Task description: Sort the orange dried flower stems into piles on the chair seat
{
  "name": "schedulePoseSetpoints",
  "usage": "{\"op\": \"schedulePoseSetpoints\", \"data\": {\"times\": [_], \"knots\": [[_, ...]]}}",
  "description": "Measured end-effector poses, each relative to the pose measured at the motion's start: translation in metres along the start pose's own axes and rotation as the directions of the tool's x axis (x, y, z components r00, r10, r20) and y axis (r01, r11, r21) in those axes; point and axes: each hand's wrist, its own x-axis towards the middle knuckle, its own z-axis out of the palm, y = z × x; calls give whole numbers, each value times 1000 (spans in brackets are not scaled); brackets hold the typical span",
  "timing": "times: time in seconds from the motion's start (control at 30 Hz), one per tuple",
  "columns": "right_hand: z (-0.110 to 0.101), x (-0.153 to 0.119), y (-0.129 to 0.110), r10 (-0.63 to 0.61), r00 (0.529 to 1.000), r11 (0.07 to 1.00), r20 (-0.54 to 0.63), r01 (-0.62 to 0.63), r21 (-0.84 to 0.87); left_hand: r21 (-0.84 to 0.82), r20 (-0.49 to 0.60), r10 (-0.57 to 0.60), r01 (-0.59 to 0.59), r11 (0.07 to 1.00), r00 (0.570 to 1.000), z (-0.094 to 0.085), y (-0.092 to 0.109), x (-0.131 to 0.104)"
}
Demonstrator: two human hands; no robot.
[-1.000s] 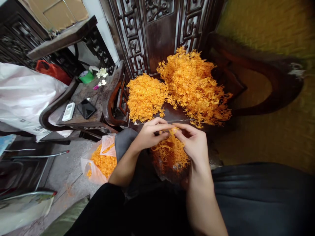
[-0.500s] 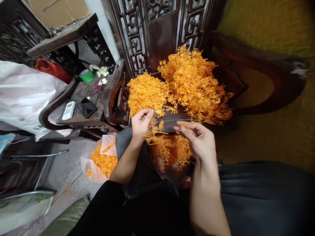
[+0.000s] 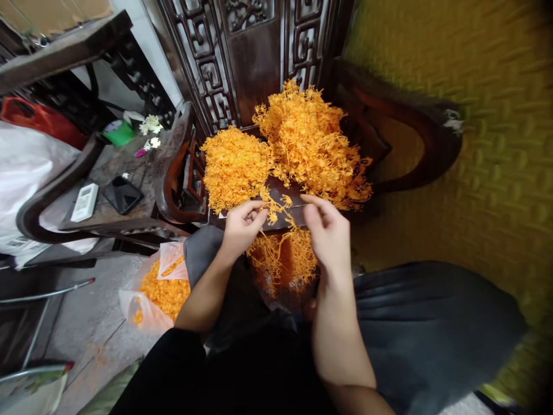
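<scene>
My left hand is closed, thumb against forefinger, on a thin orange sprig with curly tufted ends. It could be plastic or a flower stem; I cannot tell. The sprig spreads towards my right hand, whose thumb and forefinger are pinched at its right side; what is between those fingertips is hidden. Behind my hands, on a dark wooden chair seat, lie a dense orange heap at left and a larger, looser pile of orange sprigs at right. More orange sprigs hang below my hands.
A plastic bag of orange bits stands on the floor at left. On the wooden side table lie a black phone, a white box-like device, a green tape roll and white flowers. A curved chair arm rises at right.
My view has shifted, so the scene sits further left. My hands have come closer together around the sprig. The small orange piece seen in my right fingertips earlier is no longer visible there.
</scene>
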Motion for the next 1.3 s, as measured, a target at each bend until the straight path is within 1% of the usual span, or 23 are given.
{"op": "schedulePoseSetpoints", "data": {"times": [0.07, 0.13, 0.17, 0.23, 0.3, 0.33, 0.4, 0.43, 0.47, 0.5, 0.57, 0.6, 0.67, 0.77, 0.9, 0.93, 1.0, 1.07, 1.1, 1.13, 1.17, 1.23, 1.3], "knots": [[2, 5, 6, 49, 989, 995, 141, -37, -88, -4, 32, -4, 4, 1000, 999, 2, 1, -2], [3, 8, 13, 68, 956, 995, 286, -44, -90, -17, 39, -18, 19, 1000, 999, 3, 0, -3], [3, 8, 15, 69, 938, 996, 340, -43, -82, -23, 28, -24, 24, 999, 999, 2, 0, -2], [1, 5, 16, 70, 922, 996, 381, -40, -85, -34, -19, -26, 25, 999, 999, -1, -2, 1], [-4, 1, 14, 101, 893, 991, 439, -49, -128, -45, -137, -13, 6, 999, 991, -8, -3, 9], [-6, -1, 13, 124, 865, 987, 486, -57, -150, -48, -232, 3, -15, 999, 973, -13, -3, 15], [-11, -5, 12, 142, 824, 986, 548, -70, -149, -33, -417, 53, -73, 997, 907, -25, -3, 25], [-12, -6, 13, 127, 834, 990, 537, -75, -119, -23, -472, 77, -99, 995, 878, -30, -3, 30], [-12, -6, 14, 101, 866, 995, 490, -78, -68, -19, -485, 92, -116, 993, 870, -33, -2, 32], [-11, -6, 16, 72, 908, 997, 412, -80, 2, -21, -453, 100, -122, 992, 886, -33, -2, 32], [-8, -3, 20, 36, 967, 982, 254, -82, 173, -24, -310, 98, -111, 994, 946, -29, 0, 27], [-6, -2, 21, 29, 980, 962, 198, -81, 259, -16, -229, 96, -102, 995, 969, -25, 1, 23], [-3, 2, 23, 14, 993, 917, 120, -61, 394, 25, -92, 105, -103, 994, 990, -16, 3, 12], [2, 4, 22, 41, 997, 906, 61, -62, 418, 103, 20, 140, -141, 985, 990, -9, 8, 1], [11, 2, 23, 74, 984, 968, 163, -110, 226, 191, 114, 173, -192, 962, 978, -10, 11, 0], [11, 3, 25, 54, 990, 974, 127, -80, 213, 217, 109, 184, -204, 955, 977, -12, 10, 1], [9, 8, 28, 25, 995, 951, -95, 6, 309, 262, 30, 216, -216, 941, 976, -18, 8, 3], [2, 17, 30, 67, 938, 873, -340, 110, 475, 287, -79, 244, -213, 934, 966, -25, 6, 5], [-2, 21, 30, 93, 912, 837, -399, 146, 528, 289, -106, 250, -211, 934, 962, -28, 5, 5], [-5, 25, 30, 100, 904, 819, -415, 162, 550, 288, -99, 250, -213, 934, 963, -29, 6, 6], [-7, 27, 28, 89, 914, 822, -395, 157, 548, 289, -66, 248, -220, 932, 966, -30, 7, 6], [-5, 27, 25, 54, 953, 855, -299, 110, 506, 313, 40, 259, -258, 914, 965, -29, 11, 5], [2, 22, 22, 52, 986, 870, -161, 34, 492, 357, 150, 289, -324, 876, 946, -25, 15, 4]]}}
